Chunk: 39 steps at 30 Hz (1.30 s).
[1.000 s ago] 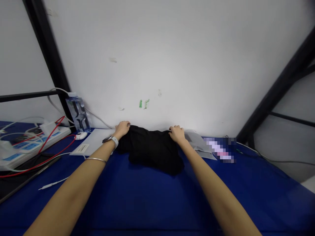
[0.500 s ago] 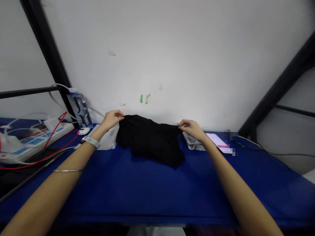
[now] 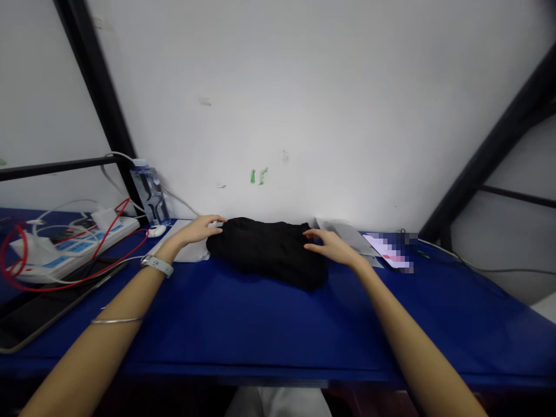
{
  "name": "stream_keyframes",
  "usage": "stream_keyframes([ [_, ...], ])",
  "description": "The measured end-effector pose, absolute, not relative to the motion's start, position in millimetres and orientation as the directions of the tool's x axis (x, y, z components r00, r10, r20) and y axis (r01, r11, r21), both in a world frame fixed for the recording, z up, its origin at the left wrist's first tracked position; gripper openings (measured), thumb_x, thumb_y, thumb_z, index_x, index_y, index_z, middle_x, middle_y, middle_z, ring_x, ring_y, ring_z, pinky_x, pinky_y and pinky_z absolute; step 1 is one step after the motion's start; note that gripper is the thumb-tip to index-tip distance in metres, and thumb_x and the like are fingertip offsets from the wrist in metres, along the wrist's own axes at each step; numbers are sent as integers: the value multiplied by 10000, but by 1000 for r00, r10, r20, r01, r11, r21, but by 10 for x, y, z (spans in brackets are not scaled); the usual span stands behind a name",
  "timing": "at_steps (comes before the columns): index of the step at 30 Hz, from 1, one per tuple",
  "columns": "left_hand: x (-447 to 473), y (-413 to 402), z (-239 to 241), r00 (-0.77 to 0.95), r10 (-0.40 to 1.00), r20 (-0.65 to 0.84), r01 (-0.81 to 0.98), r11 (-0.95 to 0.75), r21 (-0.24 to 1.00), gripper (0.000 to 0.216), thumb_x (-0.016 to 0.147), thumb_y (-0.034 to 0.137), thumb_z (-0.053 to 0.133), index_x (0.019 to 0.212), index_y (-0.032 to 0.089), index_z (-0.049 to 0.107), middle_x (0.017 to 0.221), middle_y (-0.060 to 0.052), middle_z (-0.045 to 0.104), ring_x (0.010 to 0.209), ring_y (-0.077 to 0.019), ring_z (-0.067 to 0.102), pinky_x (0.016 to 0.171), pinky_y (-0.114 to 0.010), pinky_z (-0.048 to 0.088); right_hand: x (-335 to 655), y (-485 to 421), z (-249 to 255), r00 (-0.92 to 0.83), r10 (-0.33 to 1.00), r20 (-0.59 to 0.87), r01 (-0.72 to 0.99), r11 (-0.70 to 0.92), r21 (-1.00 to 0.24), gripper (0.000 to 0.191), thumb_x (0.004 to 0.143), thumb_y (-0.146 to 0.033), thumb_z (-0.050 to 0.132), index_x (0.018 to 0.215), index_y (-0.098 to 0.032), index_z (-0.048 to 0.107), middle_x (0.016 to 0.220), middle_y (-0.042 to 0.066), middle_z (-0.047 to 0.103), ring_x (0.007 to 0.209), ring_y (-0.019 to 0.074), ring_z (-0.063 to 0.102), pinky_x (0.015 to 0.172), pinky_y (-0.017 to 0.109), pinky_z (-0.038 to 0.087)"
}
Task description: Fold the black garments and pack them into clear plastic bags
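Note:
A black folded cloth (image 3: 267, 250) lies on the blue table (image 3: 243, 324) close to the white wall. My left hand (image 3: 197, 228) rests at its left end, fingers stretched out and touching the cloth's top edge. My right hand (image 3: 330, 245) lies at its right end, fingers spread flat against the fabric. Neither hand grips the cloth. A watch sits on my left wrist and a thin bangle further down the forearm.
A water bottle (image 3: 151, 196) stands by the wall at the left. A white power strip (image 3: 69, 249) with red and white cables lies further left, with a dark tablet (image 3: 39, 313) in front. White papers (image 3: 351, 234) lie right of the cloth. Black frame bars cross both sides.
Both hands let go of the cloth's far corners, which they had lifted half a second ago. The cloth has dropped back into a flat bundle and the hands now lie open on it.

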<state>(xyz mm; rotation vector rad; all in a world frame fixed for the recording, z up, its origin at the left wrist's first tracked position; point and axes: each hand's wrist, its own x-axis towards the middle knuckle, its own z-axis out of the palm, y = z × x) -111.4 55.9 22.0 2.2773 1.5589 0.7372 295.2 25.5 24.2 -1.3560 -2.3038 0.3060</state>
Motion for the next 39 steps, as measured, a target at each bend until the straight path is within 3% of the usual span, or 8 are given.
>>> stream_keyframes([
  [3, -988, 654, 102, 222, 950, 221, 855, -298, 425, 357, 680, 441, 599, 943, 210, 668, 1116, -92, 688, 1083, -292, 589, 920, -374, 452, 2867, 327, 50, -387, 885, 260, 873, 443, -206, 398, 818, -313, 635, 1199, -201, 614, 1097, 108, 669, 1086, 290, 572, 941, 478, 420],
  [6, -976, 639, 99, 183, 957, 225, 854, -268, 445, 302, 672, 457, 616, 843, 209, 633, 1015, -77, 688, 1022, -282, 589, 851, -355, 460, 2854, 343, 33, -400, 868, 293, 867, 462, -187, 275, 795, -271, 650, 1051, -173, 665, 1010, 111, 677, 1057, 300, 559, 902, 454, 427],
  [14, -1162, 133, 617, 191, 933, 305, 572, -359, 738, 271, 742, 453, 625, 832, 207, 556, 793, 10, 593, 801, -168, 543, 694, -253, 401, 2972, 39, 481, -313, 924, 221, 396, 338, -854, 175, 767, -381, 648, 824, -227, 588, 830, 12, 637, 780, 174, 598, 665, 285, 464],
  [20, -1189, -186, 877, 141, 958, 248, 389, -284, 876, 337, 702, 444, 710, 923, 225, 581, 822, 2, 620, 726, -156, 568, 603, -236, 404, 3013, -87, 697, -252, 950, 182, 125, 219, -968, 300, 701, -397, 726, 844, -233, 521, 754, -14, 610, 644, 140, 587, 590, 263, 473],
  [24, -1165, -57, 675, 104, 974, 202, 439, -227, 870, 389, 668, 450, 722, 963, 220, 616, 929, -22, 654, 868, -190, 597, 668, -246, 433, 3021, 127, 478, -228, 943, 243, 382, 316, -868, 208, 712, -348, 692, 828, -229, 567, 799, 8, 635, 753, 178, 613, 658, 299, 492],
  [29, -1197, 123, 307, 132, 991, -32, 576, -50, 816, 637, 610, 486, 734, 1179, 250, 571, 1078, -66, 655, 1008, -255, 596, 720, -284, 462, 2962, 303, 167, -320, 862, 392, 705, 493, -509, 190, 735, -206, 634, 925, -208, 639, 948, 60, 673, 886, 221, 624, 825, 400, 498],
  [33, -1259, 116, 240, 154, 987, -35, 658, -77, 749, 702, 587, 472, 745, 1238, 303, 545, 1197, -66, 607, 1096, -276, 555, 793, -296, 460, 2669, 128, 157, -486, 715, 502, 668, 675, -315, 259, 880, -251, 539, 1126, -222, 615, 1162, 86, 644, 1094, 230, 583, 967, 429, 440],
  [39, -1015, 31, 522, 65, 991, 114, 635, -129, 762, 661, 652, 395, 675, 1269, 248, 488, 922, -34, 627, 903, -233, 592, 737, -305, 453, 1996, -248, 35, -762, 550, 343, 527, 833, -167, 350, 967, -385, 442, 1276, -263, 554, 1351, 77, 558, 1263, 230, 480, 1013, 443, 367],
])
